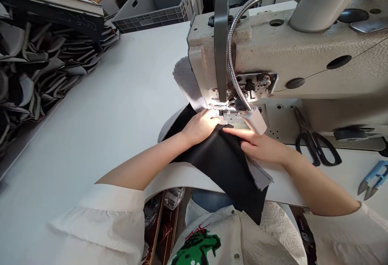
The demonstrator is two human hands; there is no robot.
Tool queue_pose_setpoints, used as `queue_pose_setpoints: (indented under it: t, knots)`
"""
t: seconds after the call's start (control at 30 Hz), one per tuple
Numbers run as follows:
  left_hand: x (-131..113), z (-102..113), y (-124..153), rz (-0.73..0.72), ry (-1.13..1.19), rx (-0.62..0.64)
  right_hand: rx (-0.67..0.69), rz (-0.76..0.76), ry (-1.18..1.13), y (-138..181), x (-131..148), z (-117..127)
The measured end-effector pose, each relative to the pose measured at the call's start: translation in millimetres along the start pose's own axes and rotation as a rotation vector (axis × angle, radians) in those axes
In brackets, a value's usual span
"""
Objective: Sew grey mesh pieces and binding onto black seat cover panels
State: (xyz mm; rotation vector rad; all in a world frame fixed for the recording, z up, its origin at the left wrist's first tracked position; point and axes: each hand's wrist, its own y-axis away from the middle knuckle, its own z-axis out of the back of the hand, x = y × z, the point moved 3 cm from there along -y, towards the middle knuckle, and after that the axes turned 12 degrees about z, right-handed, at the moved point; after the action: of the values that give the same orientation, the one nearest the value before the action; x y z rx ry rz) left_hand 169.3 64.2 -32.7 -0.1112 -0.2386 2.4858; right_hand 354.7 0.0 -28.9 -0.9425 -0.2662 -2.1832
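A piece of black leather-like material [221, 160] with a grey backing lies under the needle area of a sewing machine [291, 50] and hangs over the table's front edge. My left hand [201, 126] is closed on the material close to the presser foot, its fingertips partly lost in the lamp's glare. From the other side my right hand [262, 144] rests on the material, index finger stretched out along its fold and thumb apart; its other fingers are hidden. Grey mesh-textured material [189, 83] extends behind the machine's needle end.
Black-handled scissors [317, 145] lie right of my right hand, and blue thread snips [374, 180] farther right. A small lamp [255, 120] on a flexible metal neck hangs over the sewing area. Stacked cut pieces [51, 62] fill the left side; a grey crate [157, 8] stands behind the white table [121, 107].
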Motion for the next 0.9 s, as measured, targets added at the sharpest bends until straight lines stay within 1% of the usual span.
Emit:
queue_pose_setpoints:
  t: [0.07, 0.2, 0.33, 0.47, 0.57, 0.63, 0.7, 0.77, 0.83, 0.9]
  knots:
    - [-3.3, -0.2, 3.0, -0.003, 0.086, -0.04, -0.007, 0.09, 0.067, 4.2, -2.1, 1.9]
    - [-5.6, -3.9, 6.2, -0.008, 0.179, -0.108, -0.166, 0.17, 0.424, 1.5, -4.4, -1.8]
    - [-0.6, -9.3, 2.0, 0.006, 0.182, -0.14, -0.187, 0.299, 0.522, -5.2, -2.5, -16.1]
    - [9.4, -11.9, -3.9, -0.067, 0.154, -0.175, -0.228, 0.274, 0.614, -9.7, -3.3, -27.7]
    - [16.5, -11.0, -6.0, -0.16, 0.171, -0.228, -0.225, 0.259, 0.657, -13.0, -4.7, -34.0]
    - [18.3, -10.4, -6.3, -0.231, 0.169, -0.256, -0.223, 0.262, 0.679, -15.1, -4.2, -36.1]
    - [18.8, -10.7, -6.6, -0.263, 0.166, -0.268, -0.23, 0.273, 0.712, -17.3, -1.9, -37.1]
    - [19.5, -11.9, -7.5, -0.235, 0.211, -0.269, -0.225, 0.306, 0.757, -20.2, 2.2, -38.6]
    - [21.1, -13.7, -8.4, -0.177, 0.287, -0.269, -0.199, 0.336, 0.799, -23.6, 6.2, -41.4]
    - [23.3, -15.9, -9.0, -0.123, 0.344, -0.258, -0.176, 0.336, 0.823, -26.6, 8.9, -44.6]
